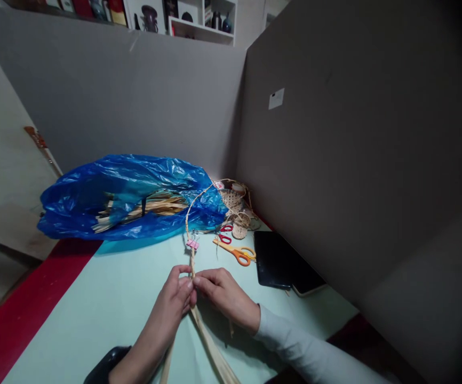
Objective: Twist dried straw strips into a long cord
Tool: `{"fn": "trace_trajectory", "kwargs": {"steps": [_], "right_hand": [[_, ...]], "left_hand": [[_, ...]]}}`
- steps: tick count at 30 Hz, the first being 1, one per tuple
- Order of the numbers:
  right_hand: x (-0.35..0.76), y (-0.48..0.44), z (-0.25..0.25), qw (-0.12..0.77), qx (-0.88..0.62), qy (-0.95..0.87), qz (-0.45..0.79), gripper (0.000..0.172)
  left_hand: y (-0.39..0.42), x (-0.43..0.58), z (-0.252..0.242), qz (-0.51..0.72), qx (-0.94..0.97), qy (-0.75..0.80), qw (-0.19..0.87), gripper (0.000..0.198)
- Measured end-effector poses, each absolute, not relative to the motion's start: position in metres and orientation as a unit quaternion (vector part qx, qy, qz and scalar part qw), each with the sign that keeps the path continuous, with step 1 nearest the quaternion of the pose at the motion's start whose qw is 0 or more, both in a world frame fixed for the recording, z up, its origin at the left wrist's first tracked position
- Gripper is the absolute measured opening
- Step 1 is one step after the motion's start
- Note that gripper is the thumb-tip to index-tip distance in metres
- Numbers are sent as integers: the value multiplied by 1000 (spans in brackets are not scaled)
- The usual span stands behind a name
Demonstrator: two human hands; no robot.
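Note:
A narrow braid of pale straw [192, 259] runs from a pink binder clip [192, 244] toward me. My left hand [178, 293] pinches it from the left, thumb and fingers closed around it. From the right, my right hand [221, 292] pinches the same spot between thumb and forefinger, and the fingertips nearly meet. Loose straw strips [210, 344] hang below my hands toward the table's near edge. Beyond the clip, a thin finished length of braid [188, 213] curves up and over to the right. The exact crossing of the strips is hidden behind my fingers.
A blue plastic bag [135, 170] with a straw bundle [154, 205] lies at the back left. Orange scissors [237, 252], red-handled scissors [225, 234], small woven pieces [240, 225] and a black tablet [281, 262] sit right of the clip. Grey panels [154, 96] stand behind the pale green table [74, 304].

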State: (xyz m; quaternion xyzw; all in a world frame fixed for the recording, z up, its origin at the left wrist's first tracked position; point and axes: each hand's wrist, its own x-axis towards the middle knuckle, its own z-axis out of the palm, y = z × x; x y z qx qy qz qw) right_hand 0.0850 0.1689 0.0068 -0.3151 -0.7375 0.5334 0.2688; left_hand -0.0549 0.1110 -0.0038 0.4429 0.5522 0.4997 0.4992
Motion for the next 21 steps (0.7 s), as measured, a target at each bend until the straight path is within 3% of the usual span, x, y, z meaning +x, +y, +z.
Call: {"fn": "trace_trajectory", "kwargs": {"steps": [12,17,21], "right_hand": [[79,167,-2,322,-350,-689,547,36],[81,166,2,354,-318,-632,612,30],[84,166,9,326,-345,-544,692,22]], "left_hand": [[96,-50,31,186,644,733,115,23],[86,-40,29,176,675,716,-26,24],[77,-25,13,136,706,678,-150,27]]}}
